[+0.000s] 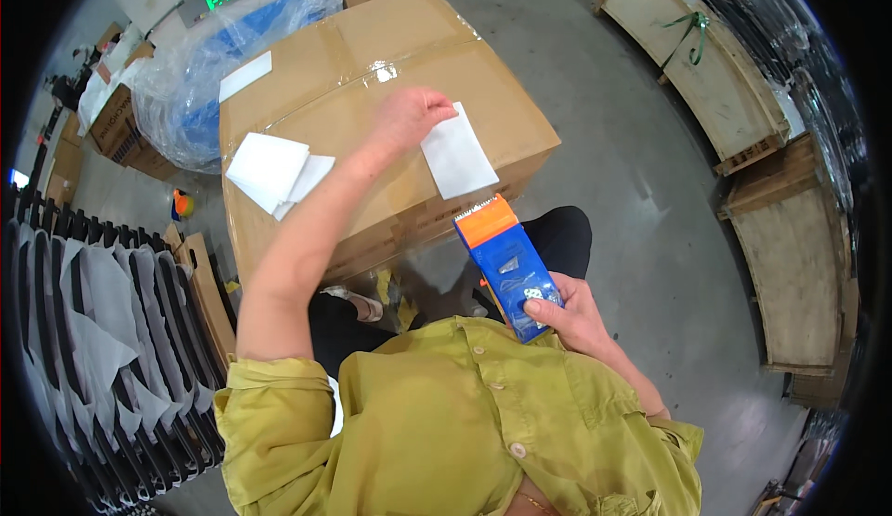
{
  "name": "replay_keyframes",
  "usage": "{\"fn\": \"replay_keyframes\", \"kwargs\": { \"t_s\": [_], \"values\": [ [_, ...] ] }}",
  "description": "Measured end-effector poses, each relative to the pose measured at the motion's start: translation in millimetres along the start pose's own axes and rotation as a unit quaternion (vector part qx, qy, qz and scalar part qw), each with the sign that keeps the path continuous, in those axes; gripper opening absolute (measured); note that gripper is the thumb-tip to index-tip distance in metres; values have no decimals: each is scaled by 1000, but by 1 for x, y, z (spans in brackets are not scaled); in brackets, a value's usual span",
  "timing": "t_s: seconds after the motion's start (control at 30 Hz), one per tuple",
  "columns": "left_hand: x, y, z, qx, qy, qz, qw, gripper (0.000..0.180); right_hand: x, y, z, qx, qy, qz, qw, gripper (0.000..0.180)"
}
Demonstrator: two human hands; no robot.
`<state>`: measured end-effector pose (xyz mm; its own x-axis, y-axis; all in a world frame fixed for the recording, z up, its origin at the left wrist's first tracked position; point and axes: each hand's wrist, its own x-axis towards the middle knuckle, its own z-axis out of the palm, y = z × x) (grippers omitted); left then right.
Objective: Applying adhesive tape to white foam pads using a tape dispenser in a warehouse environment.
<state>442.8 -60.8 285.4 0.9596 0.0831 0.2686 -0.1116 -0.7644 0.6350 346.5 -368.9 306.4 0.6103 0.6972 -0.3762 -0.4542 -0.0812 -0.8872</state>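
Observation:
My left hand (409,118) reaches over a large taped cardboard box (334,56), its fingertips pinched at the upper edge of a white sheet (460,156). That sheet hangs a little past the box's near edge. In my right hand (578,316), close to my body, is a blue packing tape dispenser (511,270) with an orange, toothed end pointing toward the box. The thumb presses on its side. Beside my left forearm, a few folded white sheets (268,168) lie on the box top. A smaller white piece (246,76) sits at the box's far left edge.
Wooden crates (706,70) line the right side. At the left stands a row of black frames with white sheets (102,330). Behind the box is a blue bundle in clear plastic (209,98). A small orange and blue object (182,204) is left of the box.

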Motion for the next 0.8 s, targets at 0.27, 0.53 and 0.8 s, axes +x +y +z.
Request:
{"fn": "replay_keyframes", "kwargs": {
  "t_s": [0.27,0.53,0.8],
  "values": [
    [-5,-32,43,100,70,72,990,21,14,-1,0,3,15,12,1000,38],
    [-34,-16,25,-35,223,-46,973,35,28,7,-15,36,14,23,999,42],
    [-115,13,58,-505,-97,-442,735,63,26,24,-39,-32,-32,23,999,32]
  ]
}}
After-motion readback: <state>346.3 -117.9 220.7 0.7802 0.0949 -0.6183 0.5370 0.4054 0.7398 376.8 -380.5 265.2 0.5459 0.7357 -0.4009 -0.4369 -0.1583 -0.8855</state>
